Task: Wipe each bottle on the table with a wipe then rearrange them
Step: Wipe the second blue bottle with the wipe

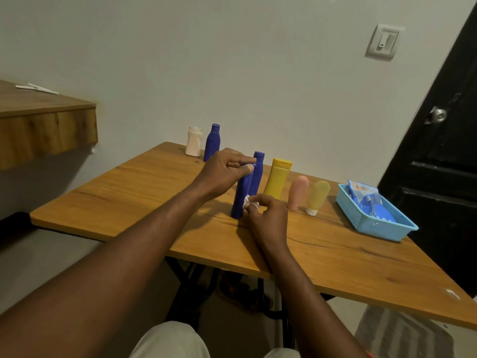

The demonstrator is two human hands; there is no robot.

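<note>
A tall blue bottle [240, 196] stands upright near the middle of the wooden table [144, 187]. My left hand [224, 169] grips its top. My right hand [267, 218] pinches a small white wipe [248, 202] against the bottle's lower side. Just behind it stands a second blue bottle [257, 174]. To the right, in a row, are a yellow tube [277, 180], a pink tube [297, 192] and a pale yellow tube [318, 196]. At the back stand a white bottle [194, 141] and a third blue bottle [212, 142].
A light blue plastic basket [374, 223] holding a pack of wipes [362, 193] sits at the table's right edge. A black door [444, 151] is on the right, and a wooden shelf [44, 117] juts out on the left. The wall runs behind the table.
</note>
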